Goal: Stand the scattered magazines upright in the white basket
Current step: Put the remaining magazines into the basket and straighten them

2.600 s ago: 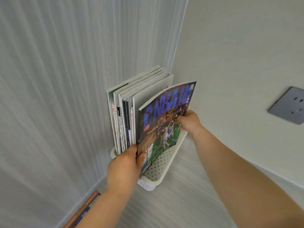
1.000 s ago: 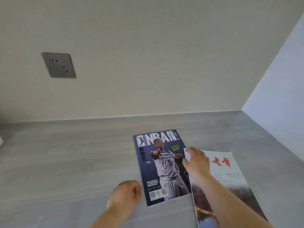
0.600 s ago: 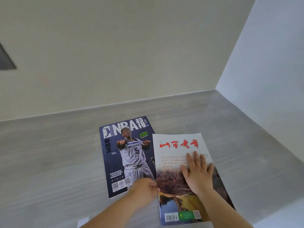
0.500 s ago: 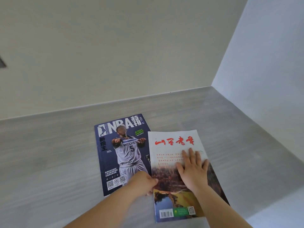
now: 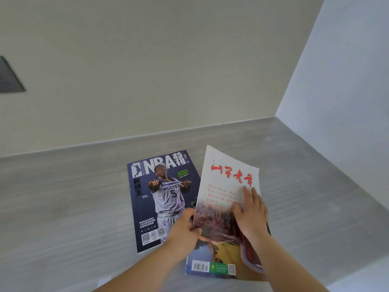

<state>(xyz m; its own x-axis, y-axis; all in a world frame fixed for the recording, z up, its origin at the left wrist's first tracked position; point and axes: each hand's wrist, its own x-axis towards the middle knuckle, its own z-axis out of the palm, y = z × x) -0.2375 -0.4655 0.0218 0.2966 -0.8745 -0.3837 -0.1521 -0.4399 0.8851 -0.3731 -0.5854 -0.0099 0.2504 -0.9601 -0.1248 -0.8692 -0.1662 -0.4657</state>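
Two magazines (image 5: 164, 199) (image 5: 221, 207); two hands (image 5: 185, 230) (image 5: 251, 213) lifting one.

Both bare forearms reach forward from the near edge of the counter. The left hand (image 5: 185, 225) is curled, fingers pinched closed on a page edge. The right hand (image 5: 251, 213) lies palm down, fingers extended and together.

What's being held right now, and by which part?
The white magazine with red title: left hand pinches its left edge near the middle, lifting it; right hand lies flat on the cover. The NBA magazine lies untouched.
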